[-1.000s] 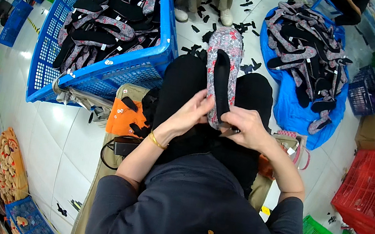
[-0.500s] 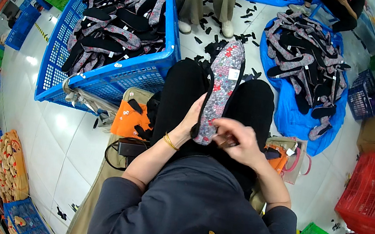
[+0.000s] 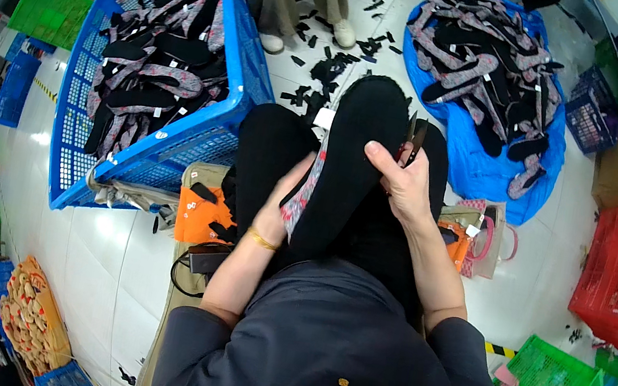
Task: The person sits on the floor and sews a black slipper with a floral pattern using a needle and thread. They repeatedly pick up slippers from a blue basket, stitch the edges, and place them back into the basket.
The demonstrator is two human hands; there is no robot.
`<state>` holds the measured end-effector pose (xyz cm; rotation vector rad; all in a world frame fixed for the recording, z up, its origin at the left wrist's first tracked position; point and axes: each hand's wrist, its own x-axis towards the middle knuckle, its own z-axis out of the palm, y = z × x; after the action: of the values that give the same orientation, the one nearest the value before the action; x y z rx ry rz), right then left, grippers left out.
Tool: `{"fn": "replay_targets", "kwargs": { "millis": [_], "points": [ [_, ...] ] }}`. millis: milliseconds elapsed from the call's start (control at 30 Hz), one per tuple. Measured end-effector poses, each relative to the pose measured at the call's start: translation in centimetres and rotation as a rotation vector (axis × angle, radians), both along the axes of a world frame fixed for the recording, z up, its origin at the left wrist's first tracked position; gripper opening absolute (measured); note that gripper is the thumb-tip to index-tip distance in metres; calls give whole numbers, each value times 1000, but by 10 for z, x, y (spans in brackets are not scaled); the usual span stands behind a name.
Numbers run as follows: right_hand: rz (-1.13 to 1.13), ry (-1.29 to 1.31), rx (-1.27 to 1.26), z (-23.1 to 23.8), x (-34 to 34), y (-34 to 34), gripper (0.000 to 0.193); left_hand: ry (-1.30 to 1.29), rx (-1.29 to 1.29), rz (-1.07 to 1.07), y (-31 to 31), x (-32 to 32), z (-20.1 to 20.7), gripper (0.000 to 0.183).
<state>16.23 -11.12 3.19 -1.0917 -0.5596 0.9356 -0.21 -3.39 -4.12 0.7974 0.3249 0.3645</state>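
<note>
A long soft slipper (image 3: 356, 148) stands tilted over my lap. Its black sole faces up, with grey-and-red floral cloth and a white tag showing along its left edge. My left hand (image 3: 280, 192) is closed round the slipper's left side near the lower end, its fingers partly hidden. On the other side, my right hand (image 3: 408, 187) presses its thumb on the sole's right edge. Small dark scissors (image 3: 416, 136) are also held in that hand, blades pointing away from me. Whatever the right fingers touch beneath the slipper is hidden.
At the left, a blue crate (image 3: 171, 139) is heaped with floral and black slippers. More slippers lie on a blue sheet (image 3: 533, 204) at the right. Black scraps (image 3: 327, 73) litter the floor ahead, near another person's legs (image 3: 282, 0). Orange cloth (image 3: 197, 217) lies by my left thigh.
The slipper has been turned over from its floral side to its black sole. My right hand has moved up and right, to the sole's edge, with the scissors. The view has shifted.
</note>
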Motion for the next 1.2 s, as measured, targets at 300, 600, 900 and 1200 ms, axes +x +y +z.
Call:
{"fn": "replay_targets", "kwargs": {
  "millis": [300,600,900,1200],
  "points": [
    [83,-293,-225,-37,40,5,38,155,529,227,5,27,6,60],
    [450,-894,-82,1,118,72,26,482,896,25,21,27,24,56],
    [29,-707,-92,-27,148,86,24,404,693,-24,35,35,13,57],
    [277,-1053,-224,-9,127,54,32,525,942,135,39,36,-4,62]
  ]
}}
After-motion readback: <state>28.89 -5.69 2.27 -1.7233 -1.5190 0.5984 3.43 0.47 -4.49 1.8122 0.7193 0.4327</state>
